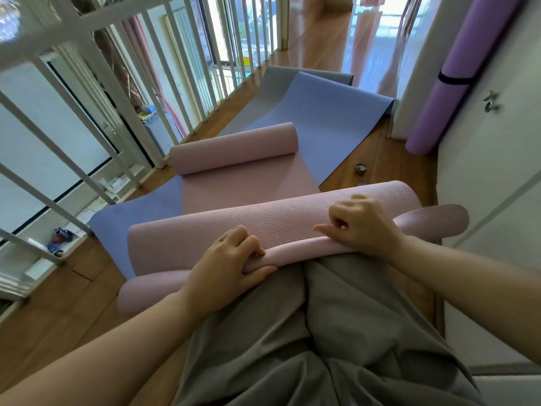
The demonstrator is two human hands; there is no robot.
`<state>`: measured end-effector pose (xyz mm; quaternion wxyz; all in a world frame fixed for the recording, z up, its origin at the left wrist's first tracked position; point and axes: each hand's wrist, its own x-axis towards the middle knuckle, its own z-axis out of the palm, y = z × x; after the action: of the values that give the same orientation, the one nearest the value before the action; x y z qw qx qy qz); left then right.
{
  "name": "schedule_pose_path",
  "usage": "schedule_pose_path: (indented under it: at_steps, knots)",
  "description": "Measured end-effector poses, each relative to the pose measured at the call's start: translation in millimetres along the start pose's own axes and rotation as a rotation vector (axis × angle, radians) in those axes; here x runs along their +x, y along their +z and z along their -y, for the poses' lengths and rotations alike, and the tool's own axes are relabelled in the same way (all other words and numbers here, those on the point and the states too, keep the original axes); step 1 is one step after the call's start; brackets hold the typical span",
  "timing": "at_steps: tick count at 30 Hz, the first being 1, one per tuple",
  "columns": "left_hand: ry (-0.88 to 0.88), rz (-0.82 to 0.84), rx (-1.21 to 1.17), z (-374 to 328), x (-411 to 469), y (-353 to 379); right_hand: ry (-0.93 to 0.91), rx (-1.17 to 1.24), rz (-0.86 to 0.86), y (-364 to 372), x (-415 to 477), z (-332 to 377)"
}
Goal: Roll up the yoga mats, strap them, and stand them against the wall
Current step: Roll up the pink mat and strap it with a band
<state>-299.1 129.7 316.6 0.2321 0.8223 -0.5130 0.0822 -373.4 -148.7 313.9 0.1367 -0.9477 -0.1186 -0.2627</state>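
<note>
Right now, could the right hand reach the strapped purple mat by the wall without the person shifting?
Probably not. The right hand holds the pink mat close in; the purple mat stands well ahead against the wall. Nothing blocks the way, but it looks out of reach.

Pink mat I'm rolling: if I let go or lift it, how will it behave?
Probably floppy: the pink mat humps and sags ahead of the left hand and right hand. The thin roll they grip is unstrapped, so likely springs open. Its far end sits curled, so it may roll back.
</note>
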Motion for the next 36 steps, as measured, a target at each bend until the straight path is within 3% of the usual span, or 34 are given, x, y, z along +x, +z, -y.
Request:
schedule_pose_path:
  at_steps: [3, 7, 12, 15, 21, 26, 30, 34, 36]
  knots:
    - [-0.017, 0.023, -0.02, 2.4, 0.4, -0.4, -0.133, 0.034, -0.021, -1.6, -19.4, 4.4]
    - [-0.047, 0.049, -0.029, 0.8, 3.9, -5.3, -0.16, -0.091, 0.078, -14.0, -18.6, 7.4]
    - [0.06, 0.015, 0.436, -10.8, 15.0, -10.7, -0.088, -0.208, 0.089, -17.5, -17.8, 19.1]
    - [0.057, 0.038, 0.545, -17.7, 20.5, -9.0, 0.061, -0.191, 0.017, -11.6, -22.0, 26.3]
    - [0.021, 0.047, 0.43, -18.6, 17.6, -7.6, 0.137, -0.146, -0.033, -6.7, -24.8, 26.7]
    - [0.112, 0.055, 0.402, -10.7, 35.7, -34.6, 0.102, -0.092, 0.062, -32.1, -1.8, 25.0]
    - [0.169, 0.134, 0.335, -14.5, 25.0, -31.5, 0.224, 0.005, 0.159, -33.3, -19.2, 33.4]
    - [0.111, 0.215, 0.225, -17.0, 6.7, -29.1, 0.304, 0.078, 0.29, -35.3, -31.6, 39.9]
    - [0.001, 0.316, 0.106, -13.2, 6.7, -29.0, 0.322, 0.121, 0.383, -37.5, -29.0, 41.0]
